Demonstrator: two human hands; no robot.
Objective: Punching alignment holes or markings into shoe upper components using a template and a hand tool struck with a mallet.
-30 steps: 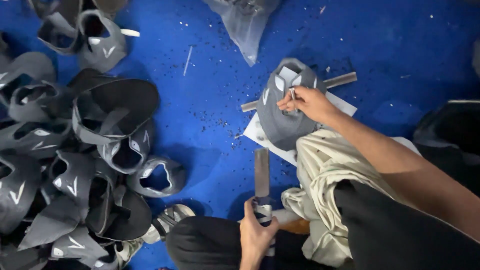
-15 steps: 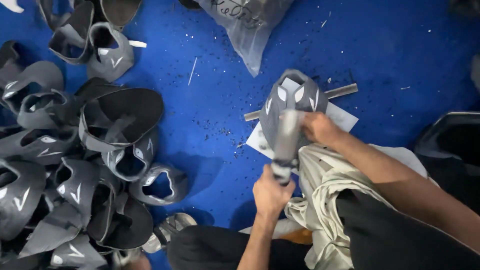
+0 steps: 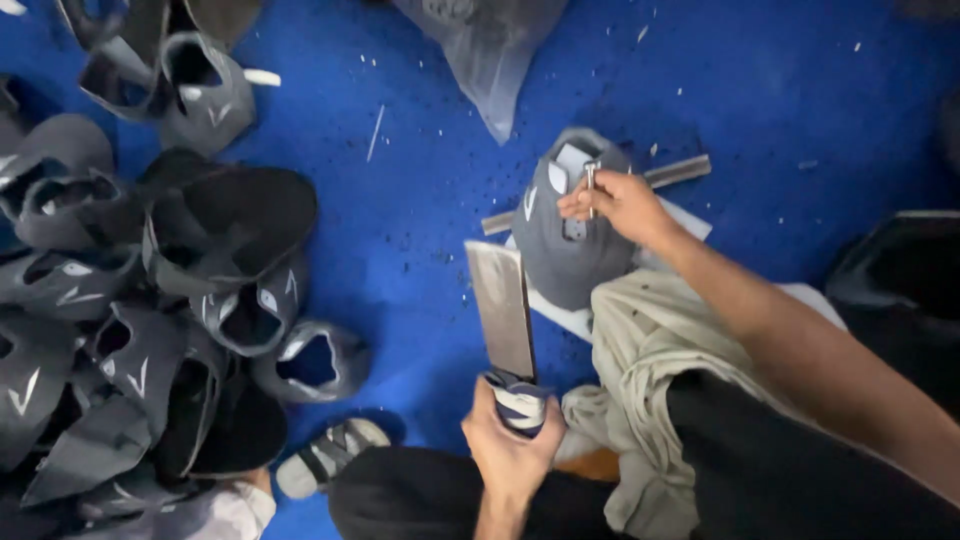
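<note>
Right hand [image 3: 612, 203] sits on the grey shoe upper [image 3: 568, 240], fingers pinched shut round a small metal punch [image 3: 591, 183] that stands roughly upright, tip on the upper's top part, approx. the tongue area. The upper lies on a white sheet [image 3: 560, 312] over the blue floor [image 3: 420, 200], its long axis running 12-to-6, toe end toward 12. A thin metal bar [image 3: 680, 172] pokes out from under it, slanting 2-to-8.

Left hand [image 3: 510, 450] is wrapped tight round the taped handle [image 3: 518, 400] of a broad flat blade [image 3: 503, 305], fully closed grip. The blade points up toward 12, leaning a bit left, its flat face to the camera.

Key relation: the punch lies at approx. 1 o'clock from the blade tip, near but apart; blade top edge is level w/ the lower half of the upper, just beside its left edge, not touching as far as I can tell. So the left hand's tool is the nearer striker; the right hand only steadies the punch.

Other stuff: a big heap of grey shoe uppers [image 3: 150, 300] at 9 o'clock, well apart. A clear plastic bag [image 3: 490, 50] at 12. A sandal [image 3: 325, 455] at 7. Pale cloth [image 3: 650, 350] over the person's knee, between both hands.
</note>
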